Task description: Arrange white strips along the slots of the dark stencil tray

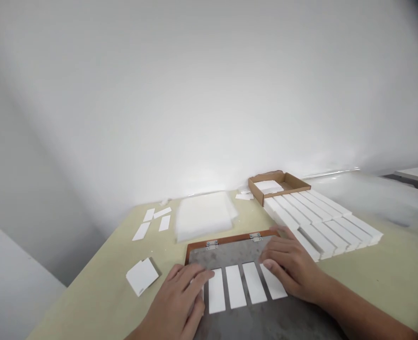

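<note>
Head view: lower centre
Left hand (pixel 173 302): grip released, on white rectangular strips (pixel 235 285)
Right hand (pixel 287 264): grip released, on grey hinged metal plate (pixel 226 252)

No legible text or markings.

Bare left hand (pixel 171 304), bare right hand (pixel 290 267), bare right forearm (pixel 364 307)

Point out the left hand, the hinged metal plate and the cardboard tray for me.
Left hand (pixel 175 297), head view, back of the hand.
Hinged metal plate (pixel 226 252), head view, bare grey surface.
Cardboard tray (pixel 255 192), head view, left wall.
</note>
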Motion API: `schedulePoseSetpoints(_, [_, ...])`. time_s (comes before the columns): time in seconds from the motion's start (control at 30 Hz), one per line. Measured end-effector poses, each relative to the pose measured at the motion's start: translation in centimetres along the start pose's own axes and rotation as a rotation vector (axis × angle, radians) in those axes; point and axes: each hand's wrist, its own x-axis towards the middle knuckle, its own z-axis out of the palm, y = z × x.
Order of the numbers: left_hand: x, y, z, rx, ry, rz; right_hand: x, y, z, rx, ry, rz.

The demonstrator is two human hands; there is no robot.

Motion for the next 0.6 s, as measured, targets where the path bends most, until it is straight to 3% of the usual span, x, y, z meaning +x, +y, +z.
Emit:
schedulePoseSetpoints(0.17, [0.0,0.1,0.2,-0.001,-0.005,-0.002,0.0,0.6,0.1,-0.007,-0.154,0.073])
schedulePoseSetpoints(0.5, [0.2,0.4,-0.2,-0.086,-0.115,0.010,0.1,0.4,0.5,-0.046,-0.190,0.092])
schedulePoseSetpoints(0.6, [0.4,0.4,-0.3,-0.031,-0.117,0.050,0.7,-0.8,-0.3,-0.066,-0.165,0.038])
